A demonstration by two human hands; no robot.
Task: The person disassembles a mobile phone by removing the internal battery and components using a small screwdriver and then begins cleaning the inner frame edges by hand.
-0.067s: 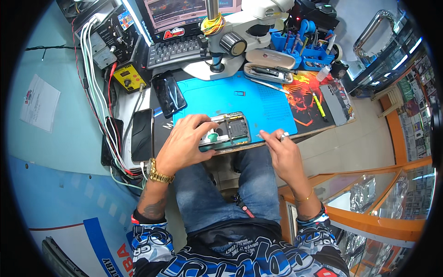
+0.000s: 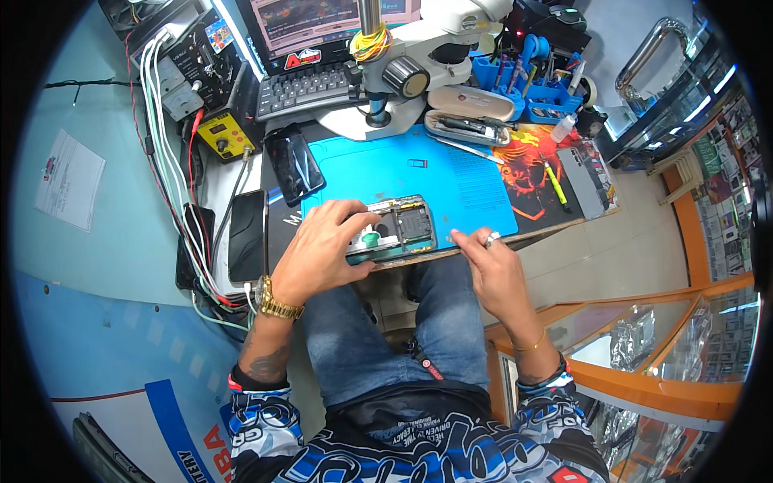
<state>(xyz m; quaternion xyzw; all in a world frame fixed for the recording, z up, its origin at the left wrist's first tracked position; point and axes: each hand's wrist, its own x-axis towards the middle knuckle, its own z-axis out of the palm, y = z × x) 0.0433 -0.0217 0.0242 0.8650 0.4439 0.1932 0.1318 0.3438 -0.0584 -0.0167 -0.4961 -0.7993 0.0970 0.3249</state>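
From where I stand, the person sits close against the surface (image 2: 531, 236), head bent over a stripped phone (image 2: 415, 221) with its inner parts bared. It lies near the front edge of a blue mat (image 2: 386, 169), a small green piece (image 2: 371, 240) showing at its left part. The left hand (image 2: 322, 245) arches over that end, thumb spread well away from the fingers; I can't tell whether it grips the phone or only steadies it. The right hand (image 2: 493, 262) is just beyond the phone's right end, thumb and forefinger pinched together; whether anything tiny sits between them I can't make out. Left of the mat, a dark phone (image 2: 298, 165) rests at a slant, and another black phone (image 2: 248, 237) lies nearer the person. Behind the mat stands a microscope (image 2: 403, 72), with a tool case (image 2: 469, 125) beside its base and a yellow marker (image 2: 555, 183) farther right.
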